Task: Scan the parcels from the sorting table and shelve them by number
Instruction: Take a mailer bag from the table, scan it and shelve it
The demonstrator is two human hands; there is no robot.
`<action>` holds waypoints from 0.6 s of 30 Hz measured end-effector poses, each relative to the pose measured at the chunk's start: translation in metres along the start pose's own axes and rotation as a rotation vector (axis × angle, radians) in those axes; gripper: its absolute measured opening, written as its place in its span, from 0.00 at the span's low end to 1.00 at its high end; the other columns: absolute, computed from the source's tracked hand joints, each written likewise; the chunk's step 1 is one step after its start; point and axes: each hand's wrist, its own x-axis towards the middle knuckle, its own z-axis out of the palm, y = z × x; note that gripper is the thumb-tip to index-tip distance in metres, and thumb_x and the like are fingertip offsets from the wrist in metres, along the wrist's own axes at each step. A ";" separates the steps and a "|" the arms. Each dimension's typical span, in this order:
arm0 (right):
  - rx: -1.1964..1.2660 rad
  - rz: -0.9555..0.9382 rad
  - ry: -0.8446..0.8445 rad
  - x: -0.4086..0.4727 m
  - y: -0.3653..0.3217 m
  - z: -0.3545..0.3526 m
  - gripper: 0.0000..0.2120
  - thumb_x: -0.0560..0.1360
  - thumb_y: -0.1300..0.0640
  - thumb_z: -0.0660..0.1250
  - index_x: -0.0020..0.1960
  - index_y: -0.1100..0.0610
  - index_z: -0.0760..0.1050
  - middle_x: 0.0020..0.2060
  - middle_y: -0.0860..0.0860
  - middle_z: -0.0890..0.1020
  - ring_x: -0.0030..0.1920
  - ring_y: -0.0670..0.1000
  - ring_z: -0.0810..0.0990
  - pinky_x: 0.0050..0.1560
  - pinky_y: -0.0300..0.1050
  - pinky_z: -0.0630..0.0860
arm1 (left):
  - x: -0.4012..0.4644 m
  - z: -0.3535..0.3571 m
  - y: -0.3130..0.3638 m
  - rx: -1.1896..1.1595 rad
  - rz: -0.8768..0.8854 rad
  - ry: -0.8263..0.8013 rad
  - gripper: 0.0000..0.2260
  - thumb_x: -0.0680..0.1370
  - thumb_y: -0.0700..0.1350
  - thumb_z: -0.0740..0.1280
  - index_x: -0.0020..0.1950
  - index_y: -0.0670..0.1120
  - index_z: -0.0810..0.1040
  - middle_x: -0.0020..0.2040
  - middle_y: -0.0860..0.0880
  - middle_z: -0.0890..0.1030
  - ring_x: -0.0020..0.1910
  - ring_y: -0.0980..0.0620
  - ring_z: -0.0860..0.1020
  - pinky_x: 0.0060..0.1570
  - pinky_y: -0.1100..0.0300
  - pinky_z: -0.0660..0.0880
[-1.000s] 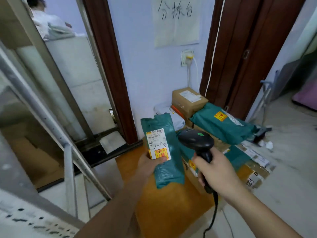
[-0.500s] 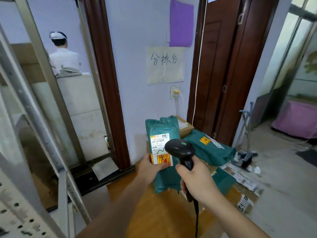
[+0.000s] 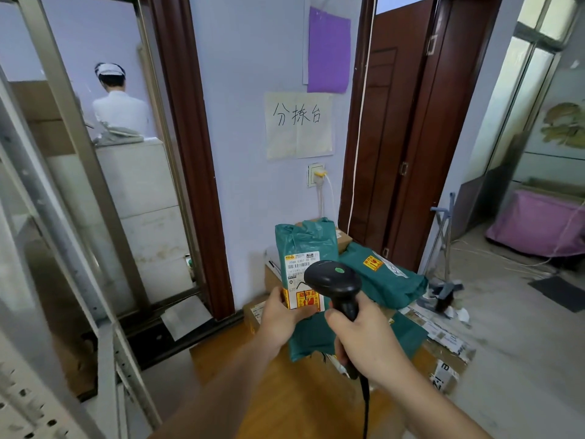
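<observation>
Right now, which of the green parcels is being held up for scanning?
The upright green parcel gripped by the left hand, label facing the scanner; the other green parcel lies on the pile.

Held parcel (image 3: 305,248) left of scanner (image 3: 332,277), before stacked parcels (image 3: 380,277) on table (image 3: 285,400).

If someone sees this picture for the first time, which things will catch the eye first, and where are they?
At centre, the left hand holds a green parcel upright, and the right hand grips a black barcode scanner in front of its label. Above them, a handwritten paper sign hangs on the wall, with a purple sheet higher up.
</observation>
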 end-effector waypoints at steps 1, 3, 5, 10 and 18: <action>-0.002 0.007 -0.003 0.001 0.001 0.000 0.04 0.79 0.56 0.65 0.46 0.50 0.71 0.23 0.51 0.76 0.21 0.48 0.75 0.29 0.42 0.76 | 0.001 0.000 0.000 0.000 -0.005 -0.002 0.30 0.68 0.51 0.85 0.65 0.53 0.74 0.60 0.51 0.84 0.59 0.51 0.83 0.60 0.47 0.83; -0.004 0.026 -0.019 0.005 0.002 0.001 0.05 0.79 0.56 0.65 0.46 0.51 0.70 0.22 0.52 0.76 0.22 0.49 0.76 0.30 0.44 0.77 | 0.003 0.001 -0.001 0.006 -0.017 0.000 0.30 0.69 0.51 0.84 0.66 0.53 0.74 0.60 0.51 0.84 0.59 0.51 0.83 0.59 0.48 0.83; 0.012 0.051 -0.028 0.008 0.005 0.003 0.04 0.79 0.56 0.65 0.46 0.52 0.70 0.22 0.53 0.76 0.22 0.51 0.76 0.30 0.45 0.77 | 0.004 0.002 -0.001 0.017 -0.021 0.010 0.29 0.70 0.51 0.84 0.66 0.52 0.74 0.60 0.51 0.83 0.59 0.50 0.82 0.58 0.48 0.83; 0.049 0.085 -0.006 0.015 0.008 0.009 0.04 0.78 0.57 0.65 0.48 0.55 0.71 0.23 0.54 0.76 0.22 0.53 0.75 0.29 0.48 0.76 | 0.010 0.004 -0.006 0.007 -0.021 0.007 0.26 0.69 0.52 0.84 0.61 0.57 0.74 0.60 0.53 0.84 0.60 0.51 0.81 0.59 0.46 0.82; 0.080 0.114 0.020 0.032 0.010 0.017 0.02 0.79 0.59 0.65 0.49 0.57 0.71 0.25 0.56 0.76 0.22 0.52 0.75 0.29 0.47 0.76 | 0.020 0.007 -0.011 0.005 0.006 -0.044 0.30 0.66 0.55 0.85 0.63 0.55 0.76 0.56 0.56 0.86 0.58 0.53 0.83 0.61 0.46 0.82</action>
